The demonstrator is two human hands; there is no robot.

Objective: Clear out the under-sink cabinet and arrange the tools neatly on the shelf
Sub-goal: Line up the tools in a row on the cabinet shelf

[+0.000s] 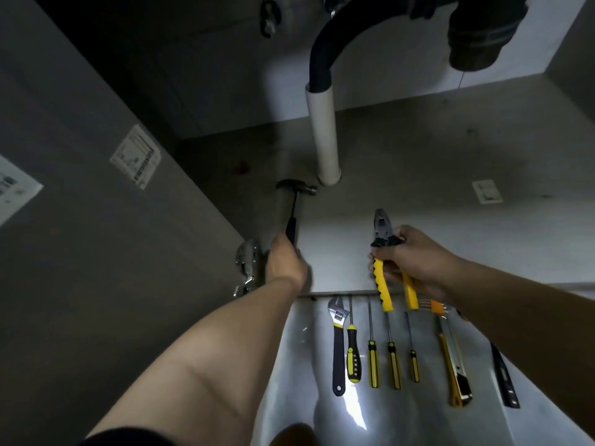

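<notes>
My left hand (285,263) grips the black handle of a claw hammer (294,201) whose head lies on the cabinet floor near the white pipe. My right hand (412,257) holds yellow-handled pliers (383,249), jaws pointing up into the cabinet. Below the cabinet's front edge, tools lie in a row on a pale surface (299,349): an adjustable wrench (338,342), several yellow-and-black screwdrivers (373,358), a yellow utility knife (454,365) and a dark flat tool (504,378).
A white drain pipe (323,140) with a black hose (325,49) rises from the cabinet floor (418,162). A black trap (476,37) hangs at top right. The open cabinet door (96,220) with stickers stands left, its metal hinge (246,265) beside my left hand.
</notes>
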